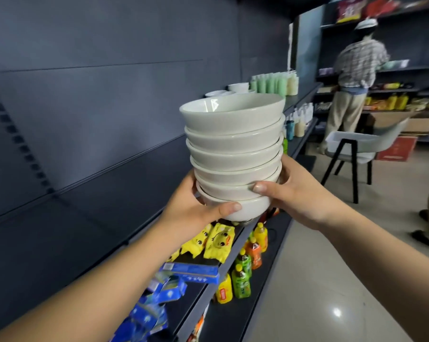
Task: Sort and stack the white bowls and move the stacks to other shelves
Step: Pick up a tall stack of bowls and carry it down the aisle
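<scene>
Seven or so white bowls are nested into one stack of bowls [233, 154], each sitting inside the one under it, and the whole thing leans a little to the left at the top. The top bowl's inside shows only a bright glare spot on the glaze.

The person has the stack up in the air in front of the dark shelving, above the front edge of a shelf [229, 261], not resting on anything. The left hand [196, 208] cups the bottom bowl from the left with the thumb curled across its front. The right hand [295, 191] grips from the right, thumb pressed on the second bowl from the bottom and fingers wrapped round the far side.

Behind the stack, on a higher shelf, sit a few more white bowls [238, 87], just beside a row of pale green bottles [270, 83].

Under the hands the shelf carries yellow duck packets [216, 243] and a jumble of blue boxes [191, 271]. Lower down stand drink bottles [243, 275] with green, orange and yellow labels.

Off to the right another person [356, 77] in a checked shirt faces the far shelves. Nearby is a grey chair [344, 164] with a white tub [341, 141] on the seat; can't tell what's in the tub from this angle.
</scene>
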### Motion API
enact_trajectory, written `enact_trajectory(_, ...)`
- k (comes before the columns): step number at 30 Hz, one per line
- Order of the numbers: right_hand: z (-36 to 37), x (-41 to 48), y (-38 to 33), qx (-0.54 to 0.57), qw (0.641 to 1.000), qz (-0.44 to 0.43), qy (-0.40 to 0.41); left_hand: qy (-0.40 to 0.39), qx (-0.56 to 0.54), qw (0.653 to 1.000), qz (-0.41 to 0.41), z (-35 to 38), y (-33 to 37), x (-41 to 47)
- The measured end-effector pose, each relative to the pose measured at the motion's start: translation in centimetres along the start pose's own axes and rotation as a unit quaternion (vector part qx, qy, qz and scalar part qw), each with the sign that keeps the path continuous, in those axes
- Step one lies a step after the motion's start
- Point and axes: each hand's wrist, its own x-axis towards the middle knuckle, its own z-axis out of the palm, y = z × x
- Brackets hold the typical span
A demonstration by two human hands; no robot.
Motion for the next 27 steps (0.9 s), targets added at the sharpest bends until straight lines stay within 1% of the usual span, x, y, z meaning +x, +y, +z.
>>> enact_trajectory(5,-8.1,4.4,2.0,-0.019,0.999,-0.005,0.034,-0.044,-0.018,0.999,0.011,4.1,-2.6,9.4)
enact_trajectory(9,-14.2,10.2,4.1,-0.032,0.998,-0.004,0.051,-0.041,-0.025,0.999,0.013,6.3,-5.1,18.2)
enact_trajectory(17,-23.2,21.5,6.9,-0.061,0.996,-0.014,0.071,-0.084,-0.087,0.992,0.043,8.5,-7.4,32.7)
enact_trajectory(22,-26.5,27.2,8.7,-0.050,0.997,-0.023,0.054,-0.039,-0.072,0.996,0.044,8.4,-9.1,38.8)
enact_trajectory(24,-27.4,29.7,9.7,-0.039,0.998,-0.027,0.034,-0.024,-0.059,0.997,0.051,8.1,-9.8,40.8)
enact_trajectory(27,-29.1,33.7,11.9,-0.023,0.999,-0.027,0.004,0.022,-0.030,0.998,0.052,7.7,-11.3,43.6)
